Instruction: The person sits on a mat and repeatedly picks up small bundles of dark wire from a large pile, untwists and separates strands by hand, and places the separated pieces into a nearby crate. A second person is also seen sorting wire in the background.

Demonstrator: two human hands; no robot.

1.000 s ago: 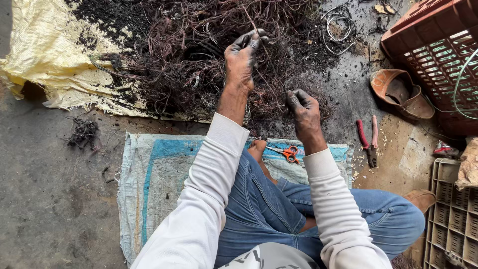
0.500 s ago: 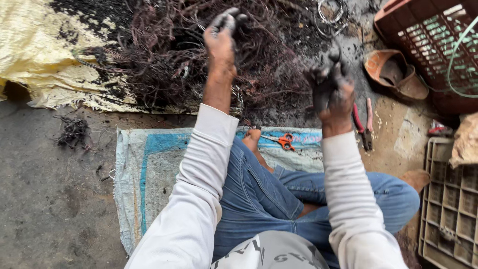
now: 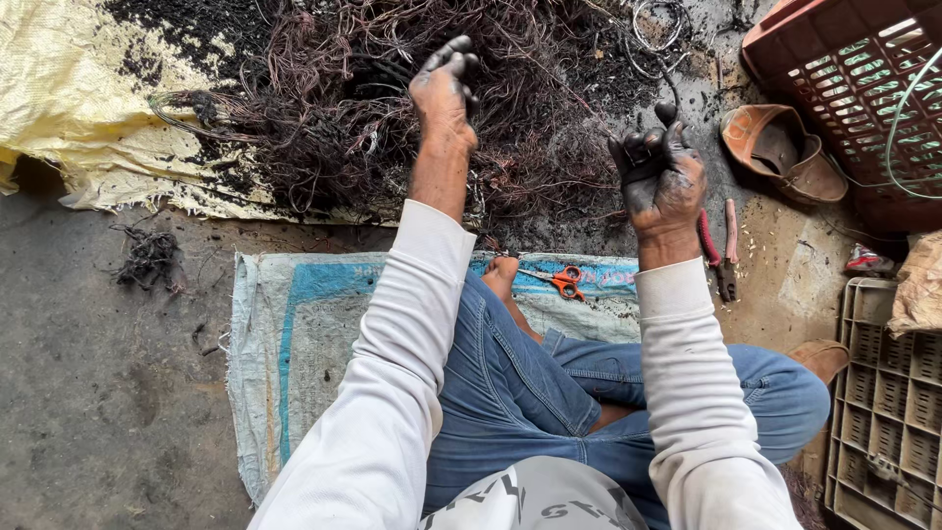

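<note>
Soot-blackened left hand [image 3: 444,90] at 12 o'clock, grip loose over tangled burnt wire pile [image 3: 343,108], right hand [image 3: 662,177] at 2 o'clock, grip closed on thin wire strand [image 3: 655,59], orange scissors [image 3: 563,282] on woven mat [image 3: 294,334].

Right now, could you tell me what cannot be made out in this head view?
- Right hand: soot-blackened; whether its fingers pinch a wire is unclear.
- Left hand: fingertips buried in the wire pile.
- Red crate: cut off by the frame edge.
- Pliers: partly hidden behind the right wrist.
</note>
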